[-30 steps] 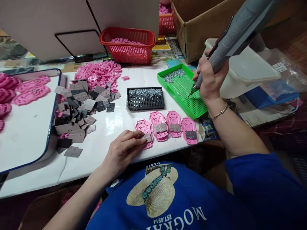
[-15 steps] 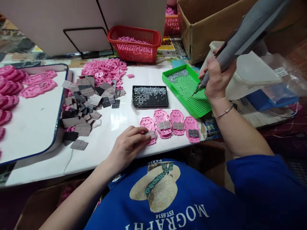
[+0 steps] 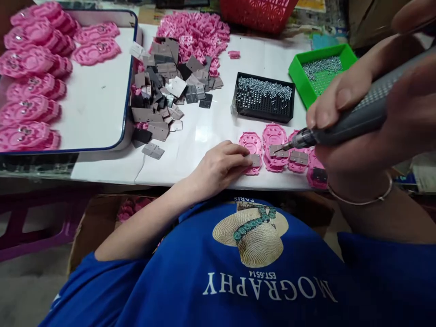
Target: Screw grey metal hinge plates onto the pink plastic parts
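Four pink plastic shells lie in a row near the table's front edge, each with a dark or grey plate across it. My left hand [image 3: 223, 165] has its fingers bent together on the grey plate [image 3: 255, 160] of the leftmost pink shell [image 3: 250, 141], holding it down. My right hand [image 3: 361, 109] is wrapped round a grey electric screwdriver [image 3: 354, 125]. Its bit points down-left and meets the plate [image 3: 278, 151] on the second pink shell [image 3: 274, 132]; whether a screw sits under the tip I cannot tell. My right hand partly covers the rightmost shell [image 3: 315, 179].
Behind the shells stand a black tray of screws [image 3: 265, 111] and a green tray of screws [image 3: 299, 84]. Loose grey plates [image 3: 160, 129] and small pink parts [image 3: 194, 34] are heaped left of them. A white blue-rimmed tray [image 3: 91, 109] holds stacked pink shells. A red basket [image 3: 259, 13] stands behind.
My right hand has brought the screwdriver from above the green tray down to the second shell. My left hand stays on the leftmost shell. The camera view has tilted downward and shifted left.
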{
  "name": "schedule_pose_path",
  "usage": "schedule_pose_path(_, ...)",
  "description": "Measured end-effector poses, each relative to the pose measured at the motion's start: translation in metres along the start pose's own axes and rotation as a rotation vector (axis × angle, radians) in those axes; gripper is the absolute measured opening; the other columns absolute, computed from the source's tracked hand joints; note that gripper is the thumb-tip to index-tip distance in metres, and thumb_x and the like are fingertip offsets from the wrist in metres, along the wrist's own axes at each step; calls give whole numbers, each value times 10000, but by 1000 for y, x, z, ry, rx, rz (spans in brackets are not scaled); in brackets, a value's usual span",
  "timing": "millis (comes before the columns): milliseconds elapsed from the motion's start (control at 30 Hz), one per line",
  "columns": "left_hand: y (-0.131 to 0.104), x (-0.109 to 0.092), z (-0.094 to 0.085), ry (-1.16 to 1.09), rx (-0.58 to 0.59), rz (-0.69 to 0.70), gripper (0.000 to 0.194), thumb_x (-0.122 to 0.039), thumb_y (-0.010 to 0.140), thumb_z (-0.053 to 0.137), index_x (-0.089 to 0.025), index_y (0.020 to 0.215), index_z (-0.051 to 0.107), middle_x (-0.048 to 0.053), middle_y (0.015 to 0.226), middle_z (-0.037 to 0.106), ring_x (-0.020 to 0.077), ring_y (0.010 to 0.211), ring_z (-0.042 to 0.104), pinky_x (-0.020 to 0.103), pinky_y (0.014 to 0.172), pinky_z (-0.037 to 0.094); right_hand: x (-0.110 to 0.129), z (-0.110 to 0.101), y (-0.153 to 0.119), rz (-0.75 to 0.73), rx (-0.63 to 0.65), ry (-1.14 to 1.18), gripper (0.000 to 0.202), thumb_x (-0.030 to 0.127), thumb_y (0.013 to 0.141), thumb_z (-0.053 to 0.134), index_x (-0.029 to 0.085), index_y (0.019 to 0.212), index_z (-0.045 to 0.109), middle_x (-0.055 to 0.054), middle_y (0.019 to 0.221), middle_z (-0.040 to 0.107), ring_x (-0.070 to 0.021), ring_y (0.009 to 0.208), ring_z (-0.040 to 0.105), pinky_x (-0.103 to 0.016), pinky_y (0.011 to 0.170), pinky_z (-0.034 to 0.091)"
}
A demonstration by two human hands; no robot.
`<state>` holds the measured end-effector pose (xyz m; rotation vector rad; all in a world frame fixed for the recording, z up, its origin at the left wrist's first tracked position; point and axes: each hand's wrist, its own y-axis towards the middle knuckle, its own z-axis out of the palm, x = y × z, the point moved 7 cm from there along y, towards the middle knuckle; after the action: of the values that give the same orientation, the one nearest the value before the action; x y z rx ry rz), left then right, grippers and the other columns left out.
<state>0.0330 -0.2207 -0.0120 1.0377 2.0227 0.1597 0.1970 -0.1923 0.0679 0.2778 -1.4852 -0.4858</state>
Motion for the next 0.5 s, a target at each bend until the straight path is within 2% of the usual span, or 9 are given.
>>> schedule_pose_path(33, 0, 0, 0, -3, 1, 6, 163, -226, 956, 573, -140, 968, 710, 122, 1070, 700, 175, 920, 622, 316, 800, 530, 4, 5, -4, -55, -36, 2, 297, 550, 757, 696, 379, 993, 637, 97, 1182, 546, -23, 550, 496, -201, 421, 488)
schedule_pose_path(100, 0, 0, 1, -9, 0, 5, 168, -223, 964, 557, -143, 964, 704, 114, 1059, 703, 173, 915, 619, 319, 798, 528, 7, 13, -8, -105, -62, 5, 267, 491, 759, 720, 291, 926, 660, 25, 953, 593, -40, 489, 465, -226, 387, 468)
schedule_pose_path(167, 0, 2, 2, -3, 2, -12, 171, -226, 971, 541, -159, 960, 697, 94, 1058, 704, 172, 917, 616, 322, 801, 528, 5, 18, -8, -75, -50, 24, 307, 470, 755, 725, 263, 970, 655, 15, 705, 503, -83, 480, 479, -253, 377, 451)
schedule_pose_path(200, -1, 3, 2, 3, 5, -20, 174, -229, 974, 534, -166, 959, 695, 86, 1059, 704, 172, 920, 615, 323, 803, 529, 4, 20, -8, -77, -39, 46, 306, 455, 758, 722, 250, 974, 653, 16, 679, 466, -89, 483, 484, -259, 378, 447)
schedule_pose_path(367, -1, 3, 4, 38, 19, -23, 186, -231, 980, 515, -176, 957, 691, 73, 1070, 705, 182, 935, 617, 333, 808, 537, 11, 28, -11, -177, 6, 135, 169, 469, 819, 646, 304, 834, 614, 31, 985, 565, -50, 509, 493, -265, 367, 419)
schedule_pose_path(500, -1, 1, 3, 37, 0, -2, 169, -206, 971, 527, -156, 943, 686, 90, 1058, 708, 183, 920, 615, 332, 796, 537, 7, 32, -12, -151, 34, 94, 194, 499, 798, 636, 315, 851, 613, 27, 957, 557, -57, 456, 440, -274, 327, 388)
